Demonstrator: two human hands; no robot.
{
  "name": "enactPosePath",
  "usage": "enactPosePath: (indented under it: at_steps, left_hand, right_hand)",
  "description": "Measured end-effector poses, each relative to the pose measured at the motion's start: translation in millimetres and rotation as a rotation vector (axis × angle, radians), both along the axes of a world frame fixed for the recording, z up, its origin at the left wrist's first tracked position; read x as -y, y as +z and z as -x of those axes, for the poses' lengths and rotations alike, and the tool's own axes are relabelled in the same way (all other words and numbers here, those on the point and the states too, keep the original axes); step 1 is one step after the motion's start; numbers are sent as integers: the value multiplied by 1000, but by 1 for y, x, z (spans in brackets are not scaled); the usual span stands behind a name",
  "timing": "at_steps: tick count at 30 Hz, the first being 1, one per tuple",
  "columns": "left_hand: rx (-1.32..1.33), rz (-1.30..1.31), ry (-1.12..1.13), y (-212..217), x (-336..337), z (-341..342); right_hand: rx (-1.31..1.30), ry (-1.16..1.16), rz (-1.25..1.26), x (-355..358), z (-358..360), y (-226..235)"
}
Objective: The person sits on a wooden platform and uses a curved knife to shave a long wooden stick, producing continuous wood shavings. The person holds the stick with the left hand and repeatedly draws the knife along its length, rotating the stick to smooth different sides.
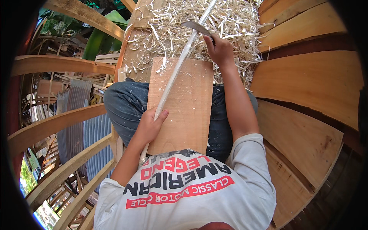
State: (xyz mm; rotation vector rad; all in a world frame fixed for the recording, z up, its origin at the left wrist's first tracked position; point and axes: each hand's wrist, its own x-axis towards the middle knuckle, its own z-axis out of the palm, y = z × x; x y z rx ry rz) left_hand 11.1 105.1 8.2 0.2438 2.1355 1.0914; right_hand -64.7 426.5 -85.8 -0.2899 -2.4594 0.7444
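Observation:
A long pale wooden stick (174,74) runs slantwise from beside my waist up past the top of the view. My left hand (150,124) is wrapped round its lower part. My right hand (220,50) grips a knife with a curved dark blade (195,27); its handle is mostly hidden in my fingers. The blade lies across the stick's upper part. Under the stick, a flat wooden board (188,103) rests over my lap, with small shavings scattered on it.
Curled wood shavings (234,34) are heaped beyond my knees on the plank floor (140,50). To the left stands a slatted wooden railing (65,119), with corrugated sheets (96,138) and wood scraps outside. Wide wooden planks (306,84) line the right side.

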Motion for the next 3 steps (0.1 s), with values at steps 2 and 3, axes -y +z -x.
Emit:
enactPosePath:
  at_steps: [2, 3]
  left_hand:
    - [-20, -54, -18, -6, 3, -2]
    - [-29, -81, -25, -9, 4, -3]
  right_hand:
    - [133, -314, 282, -6, 7, -5]
    - [142, -318, 285, -5, 3, -8]
